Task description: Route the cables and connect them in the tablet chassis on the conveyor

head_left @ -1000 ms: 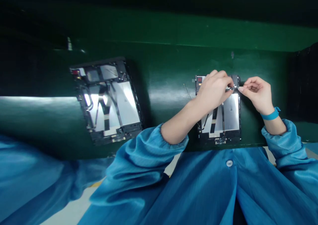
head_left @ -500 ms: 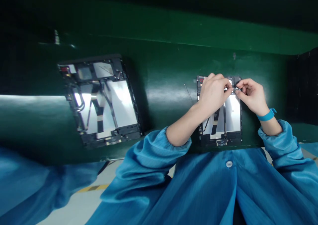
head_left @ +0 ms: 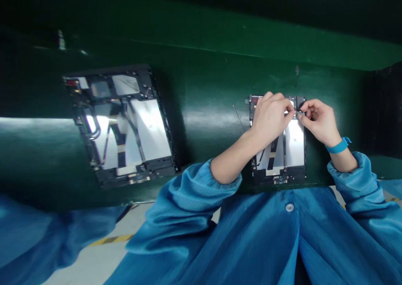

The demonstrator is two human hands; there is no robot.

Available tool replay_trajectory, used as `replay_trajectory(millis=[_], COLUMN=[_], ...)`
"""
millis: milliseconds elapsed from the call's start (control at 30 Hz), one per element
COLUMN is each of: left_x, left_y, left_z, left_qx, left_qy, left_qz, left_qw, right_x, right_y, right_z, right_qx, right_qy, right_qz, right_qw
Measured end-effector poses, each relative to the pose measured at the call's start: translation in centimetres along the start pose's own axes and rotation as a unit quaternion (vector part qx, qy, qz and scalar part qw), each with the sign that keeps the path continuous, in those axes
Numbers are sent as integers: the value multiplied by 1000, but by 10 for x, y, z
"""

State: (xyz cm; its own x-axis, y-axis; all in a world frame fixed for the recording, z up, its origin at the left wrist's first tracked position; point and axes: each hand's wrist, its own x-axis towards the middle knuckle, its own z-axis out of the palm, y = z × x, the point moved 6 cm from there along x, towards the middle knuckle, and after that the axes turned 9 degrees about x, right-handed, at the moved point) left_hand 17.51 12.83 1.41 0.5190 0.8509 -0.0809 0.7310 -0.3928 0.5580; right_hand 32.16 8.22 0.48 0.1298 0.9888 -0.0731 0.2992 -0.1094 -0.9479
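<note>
In front of me an opened tablet (head_left: 295, 144) lies on a green work surface, with silver plates, dark ribbon cables and small boards showing. My left hand (head_left: 272, 113) reaches over its upper part, thumb and forefinger pinched close to the upper right area. Facing it from the right, my right hand (head_left: 318, 119) pinches at the tablet's upper right corner, its wrist in a blue band (head_left: 339, 146). The fingertips of both hands nearly meet. Whatever lies between them is too small to make out. A thin dark wire (head_left: 238, 116) sticks out at the tablet's left side.
A second opened tablet (head_left: 150, 130) lies tilted on the green surface (head_left: 210, 96) to the left. Another person's blue sleeve (head_left: 63, 230) shows at the lower left. Something dark (head_left: 381, 109) stands at the right edge.
The second tablet appears slightly further left in the view. Both my hands keep nearly the same pinched pose at the tablet's upper right.
</note>
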Motion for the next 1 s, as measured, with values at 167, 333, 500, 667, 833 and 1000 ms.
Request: replay_trajectory(millis=[167, 333, 500, 667, 833, 1000], left_x=[-35, -90, -111, -127, -146, -151], left_y=[-34, -101, -93, -56, -67, -67], left_z=[-46, -42, -25, -49, -29, 10], left_qx=[-16, -69, -226, -265, -331, -408], left_qy=[133, 48, 7, 43, 41, -32], left_qz=[-62, -217, -218, -67, -155, -217], left_qw=[989, 973, 949, 961, 930, 886], right_x=[-1, -23, -53, -61, -54, -40], right_y=[-2, -28, -59, -57, -57, -58], right_z=[-3, 12, 91, 117, 89, 89], right_qx=[6, 23, -118, -170, -119, -130], right_qy=[45, 29, -200, -280, -341, -338], right_qz=[1, -9, -64, -102, -139, -213], right_qw=[999, 999, 970, 939, 922, 907])
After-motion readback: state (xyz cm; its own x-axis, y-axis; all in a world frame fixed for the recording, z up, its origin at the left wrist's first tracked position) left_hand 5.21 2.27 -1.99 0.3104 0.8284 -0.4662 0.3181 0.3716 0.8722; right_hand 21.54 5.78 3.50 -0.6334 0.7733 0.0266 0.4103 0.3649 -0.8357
